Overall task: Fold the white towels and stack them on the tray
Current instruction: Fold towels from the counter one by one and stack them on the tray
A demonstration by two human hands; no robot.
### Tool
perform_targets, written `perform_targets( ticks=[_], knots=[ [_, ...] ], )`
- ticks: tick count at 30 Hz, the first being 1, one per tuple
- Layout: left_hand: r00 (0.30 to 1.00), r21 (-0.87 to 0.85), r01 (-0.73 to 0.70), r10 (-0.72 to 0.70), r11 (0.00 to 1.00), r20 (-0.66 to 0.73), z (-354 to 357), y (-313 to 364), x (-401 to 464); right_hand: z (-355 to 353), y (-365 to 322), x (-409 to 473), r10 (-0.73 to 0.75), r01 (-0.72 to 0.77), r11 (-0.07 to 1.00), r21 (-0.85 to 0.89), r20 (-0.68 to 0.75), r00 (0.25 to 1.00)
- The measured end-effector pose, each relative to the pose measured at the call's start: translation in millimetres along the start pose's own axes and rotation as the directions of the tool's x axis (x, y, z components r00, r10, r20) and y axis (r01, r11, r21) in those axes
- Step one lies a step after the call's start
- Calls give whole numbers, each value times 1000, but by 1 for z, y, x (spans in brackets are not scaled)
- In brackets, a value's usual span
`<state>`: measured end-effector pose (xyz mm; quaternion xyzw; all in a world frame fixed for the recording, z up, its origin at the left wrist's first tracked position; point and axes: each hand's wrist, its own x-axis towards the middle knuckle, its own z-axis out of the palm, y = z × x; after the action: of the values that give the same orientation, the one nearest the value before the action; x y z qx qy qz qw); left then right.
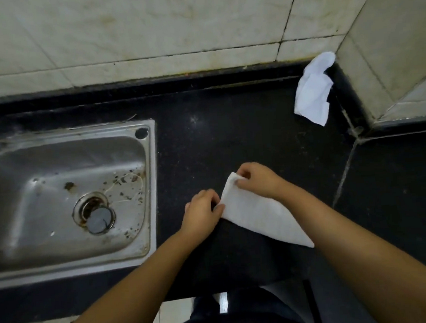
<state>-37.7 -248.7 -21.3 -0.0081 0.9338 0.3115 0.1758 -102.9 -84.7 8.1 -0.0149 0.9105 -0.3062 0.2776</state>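
The white towel [259, 215] lay flat on the black bench [230, 134], to the right of the steel sink [153, 166]. The left hand [202, 212] pinched its near-left corner; the right hand [258, 179] pinched its far corner. A second, crumpled towel [313, 92] rested in the far-right bench corner against the tiled wall [145, 26].

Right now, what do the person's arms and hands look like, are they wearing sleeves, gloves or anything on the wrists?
Both arms are bare all the way down to the picture's edge, with no sleeves showing. The left hand and the right hand are bare: no gloves, and no watch, bracelet or ring visible. Nails look short and plain. Dark clothing shows low in the picture between the arms.
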Motion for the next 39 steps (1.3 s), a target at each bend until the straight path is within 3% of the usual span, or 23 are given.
perform_targets(
  ticks=[2, 6, 10, 15, 19, 22, 25, 29, 34, 39],
  knots=[
    [996, -239, -62, 46, 969, -72, -25, 21, 14, -34, 1, -13, -82, 105, 982, 157, -143, 986],
    [911, -407, -374, 249, 833, -327, -81, 75, 28, -95, -11, -47, -119, 283, 876, 391, -394, 912],
    [867, -409, -494, 401, 767, -295, -106, 102, 13, -108, -14, -80, -160, 387, 834, 393, -499, 852],
    [916, -381, -347, 397, 857, 59, -68, 56, -12, -43, 30, -103, -130, 249, 898, 364, -322, 938],
    [860, -182, -301, 349, 936, 372, -25, 23, -31, 25, 72, -122, -51, 76, 945, 317, -85, 995],
    [833, -128, -249, 280, 960, 477, -14, 15, -32, 40, 80, -130, -34, 18, 938, 346, 40, 999],
    [841, -148, -242, 283, 959, 461, -18, 19, -14, 27, 77, -124, -30, 14, 900, 436, 30, 999],
    [920, -181, -224, 269, 958, 287, -27, 38, 28, 4, 73, -91, 90, -15, 865, 502, -126, 988],
    [947, -56, -215, 222, 975, 232, -16, 55, 74, -5, 69, -37, 310, -210, 904, 372, -233, 922],
    [970, 61, -220, 211, 974, 121, 7, 49, 81, 4, 66, -25, 325, -262, 939, 222, -327, 887]
  ],
)
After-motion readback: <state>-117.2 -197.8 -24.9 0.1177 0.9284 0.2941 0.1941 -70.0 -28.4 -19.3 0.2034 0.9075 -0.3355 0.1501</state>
